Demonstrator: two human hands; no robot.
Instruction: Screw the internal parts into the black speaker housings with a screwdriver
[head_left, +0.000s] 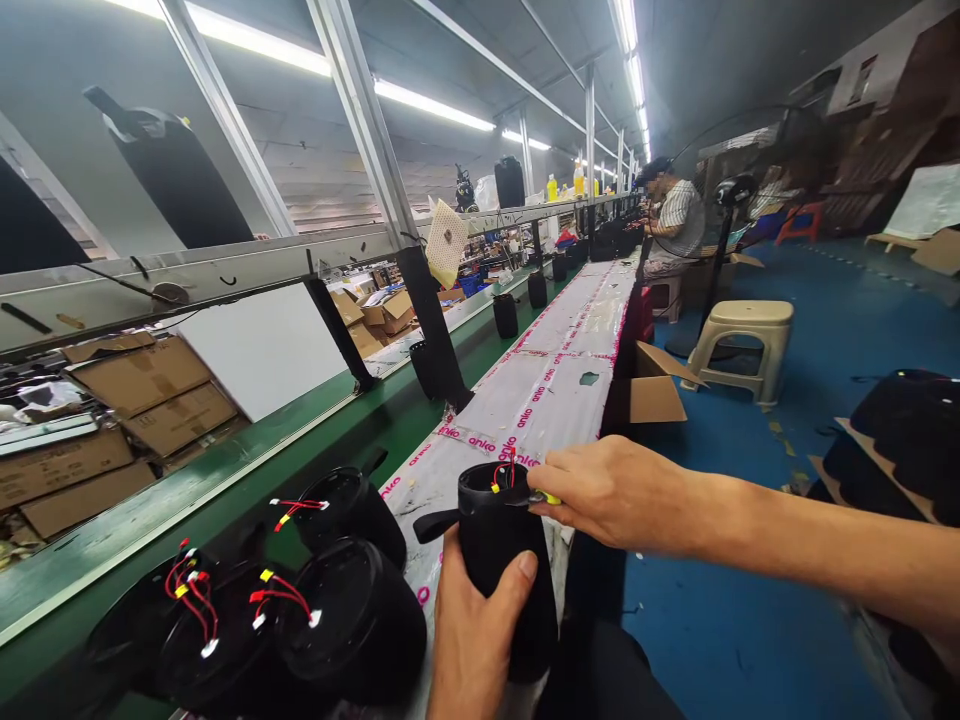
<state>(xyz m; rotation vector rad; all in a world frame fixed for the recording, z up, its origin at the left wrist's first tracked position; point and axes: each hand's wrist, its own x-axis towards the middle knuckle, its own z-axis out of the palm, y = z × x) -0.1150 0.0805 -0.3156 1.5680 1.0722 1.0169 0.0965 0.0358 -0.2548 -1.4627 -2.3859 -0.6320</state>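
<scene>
My left hand (480,630) is wrapped round a black cylindrical speaker housing (506,590), its thumb across the front. The housing stands roughly upright, slightly tilted, with a strap loop (435,524) sticking out on its left. Red and black wires with small connectors (504,478) rise from its open top. At the right side of that rim, my right hand (592,490) is closed on a small yellow-handled tool (550,497); its dark tip touches or nearly touches the rim, and its kind is unclear. Several similar housings (352,620) with wires stand at the lower left.
A long bench covered in pink-printed white film (555,390) runs away from me, alongside a green conveyor belt (390,425) carrying more black cylinders. Metal posts rise at its left. On the right are an open carton (656,398), a beige stool (742,335), a fan and a seated person (675,215).
</scene>
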